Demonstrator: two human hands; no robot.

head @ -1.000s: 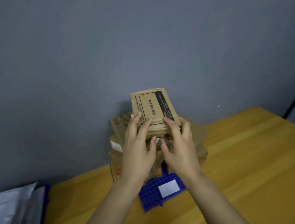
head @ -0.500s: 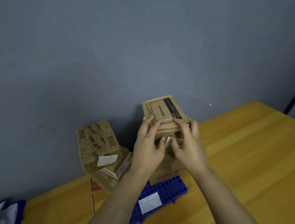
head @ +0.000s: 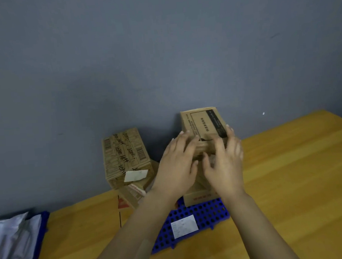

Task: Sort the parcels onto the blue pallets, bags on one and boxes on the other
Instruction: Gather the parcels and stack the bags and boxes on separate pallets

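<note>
A brown cardboard box (head: pixel 203 123) with a black-printed panel tops a stack of boxes on a blue perforated pallet (head: pixel 201 214). My left hand (head: pixel 176 166) and my right hand (head: pixel 225 163) hold this box at its near edge, fingers laid over the top and thumbs against the front face. Both hands are blurred. The lower boxes of the stack (head: pixel 198 196) are mostly hidden behind my hands. At the far left, grey plastic bags (head: pixel 10 244) lie on a second blue pallet (head: pixel 43 223).
A printed "John Jeff" box (head: pixel 125 153) sits on other boxes (head: pixel 133 192) left of the stack, against the grey wall. A white label (head: pixel 184 226) lies on the pallet's near part. The yellow wooden table (head: pixel 293 181) spreads to the right.
The view has shifted right, bringing the stack of boxes on the left into sight. My hands and the top box sit slightly lower on the stack than before.
</note>
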